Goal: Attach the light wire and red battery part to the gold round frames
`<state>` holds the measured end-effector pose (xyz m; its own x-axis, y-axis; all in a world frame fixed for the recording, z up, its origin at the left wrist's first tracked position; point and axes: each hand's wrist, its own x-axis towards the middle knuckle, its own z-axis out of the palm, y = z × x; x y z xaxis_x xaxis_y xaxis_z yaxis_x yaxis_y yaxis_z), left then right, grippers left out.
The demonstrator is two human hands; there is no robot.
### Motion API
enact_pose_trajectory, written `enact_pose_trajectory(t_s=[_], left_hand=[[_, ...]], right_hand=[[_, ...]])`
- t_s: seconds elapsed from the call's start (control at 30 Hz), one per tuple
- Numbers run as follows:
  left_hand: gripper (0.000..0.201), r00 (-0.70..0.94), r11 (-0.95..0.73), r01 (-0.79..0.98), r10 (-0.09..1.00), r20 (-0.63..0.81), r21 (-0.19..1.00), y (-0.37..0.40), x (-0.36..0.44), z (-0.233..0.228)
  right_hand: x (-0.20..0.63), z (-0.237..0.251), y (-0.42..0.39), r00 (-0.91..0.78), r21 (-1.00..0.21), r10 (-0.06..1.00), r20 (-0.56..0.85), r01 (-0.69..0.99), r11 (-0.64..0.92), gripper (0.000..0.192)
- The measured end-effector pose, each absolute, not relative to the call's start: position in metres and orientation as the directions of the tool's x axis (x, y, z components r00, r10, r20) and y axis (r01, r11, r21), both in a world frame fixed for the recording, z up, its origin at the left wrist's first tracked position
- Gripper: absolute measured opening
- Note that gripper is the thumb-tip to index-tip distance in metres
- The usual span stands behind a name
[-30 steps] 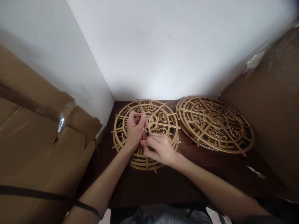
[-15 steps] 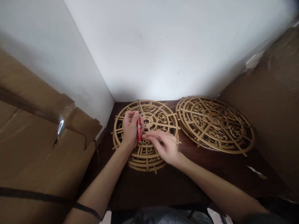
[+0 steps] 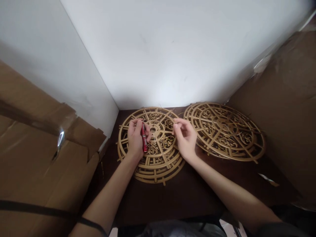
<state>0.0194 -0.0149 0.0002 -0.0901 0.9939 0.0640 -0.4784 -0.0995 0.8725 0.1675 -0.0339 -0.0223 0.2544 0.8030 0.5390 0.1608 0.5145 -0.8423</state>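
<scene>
My left hand (image 3: 135, 138) grips a small red cylinder (image 3: 143, 142), held upright over the left stack of gold cut-out discs (image 3: 158, 164). My right hand (image 3: 185, 137) hovers over that stack's right rim, thumb and forefinger pinched together; whether something thin sits between them I cannot tell. A second stack of the same gold discs (image 3: 229, 138) lies to the right on the dark wooden table (image 3: 187, 194).
White walls meet in a corner behind the table. A large cardboard box (image 3: 41, 158) with open flaps stands at the left. Another brown carton (image 3: 286, 105) leans at the right. A small pale scrap (image 3: 268, 179) lies on the table at the right.
My right hand has left the red cylinder and moved up and to the right, away from my left hand. The left hand has kept the cylinder and turned it more upright.
</scene>
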Motion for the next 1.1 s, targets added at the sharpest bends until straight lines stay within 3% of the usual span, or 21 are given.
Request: enact_pose_trajectory(t_s=[0.07,0.17,0.33,0.47,0.63,0.77,0.87,1.0,1.1], left_hand=[[0.017,-0.125,-0.099,-0.497,0.991,0.042,0.862,-0.014,0.019,0.001],[0.017,-0.159,-0.093,-0.51,0.987,0.012,0.855,-0.012,0.017,0.001],[0.009,-0.199,-0.078,-0.527,0.979,-0.034,0.846,-0.011,0.015,0.003],[0.009,-0.167,-0.064,-0.496,0.986,-0.023,0.866,-0.011,0.016,0.001],[0.017,-0.139,-0.114,-0.28,0.987,0.077,0.953,-0.014,0.021,-0.006],[0.023,0.051,-0.153,0.001,0.987,0.153,0.988,-0.015,0.02,-0.011],[0.028,0.181,-0.246,0.189,0.96,0.213,0.951,-0.014,0.018,-0.014],[0.036,0.275,-0.332,0.278,0.927,0.257,0.901,-0.014,0.017,-0.015],[0.033,0.315,-0.33,0.286,0.919,0.237,0.9,-0.015,0.016,-0.015]], right_hand=[[0.166,-0.024,-0.03,0.295,-0.875,0.833,0.468,0.024,0.483,0.02],[0.164,-0.025,-0.028,0.315,-0.868,0.83,0.461,-0.032,0.495,0.027],[0.17,-0.026,-0.029,0.224,-0.891,0.863,0.453,0.079,0.448,0.01],[0.172,-0.026,-0.032,0.01,-0.93,0.935,0.354,0.11,0.35,0.022],[0.17,-0.024,-0.034,-0.019,-0.943,0.943,0.333,-0.012,0.333,0.019],[0.169,-0.021,-0.034,0.009,-0.94,0.944,0.331,-0.082,0.33,0.014],[0.168,-0.018,-0.032,0.037,-0.922,0.943,0.33,-0.2,0.33,0.016],[0.168,-0.016,-0.029,0.067,-0.907,0.939,0.337,-0.245,0.343,0.021],[0.168,-0.019,-0.028,0.091,-0.903,0.917,0.387,-0.165,0.398,0.022]])
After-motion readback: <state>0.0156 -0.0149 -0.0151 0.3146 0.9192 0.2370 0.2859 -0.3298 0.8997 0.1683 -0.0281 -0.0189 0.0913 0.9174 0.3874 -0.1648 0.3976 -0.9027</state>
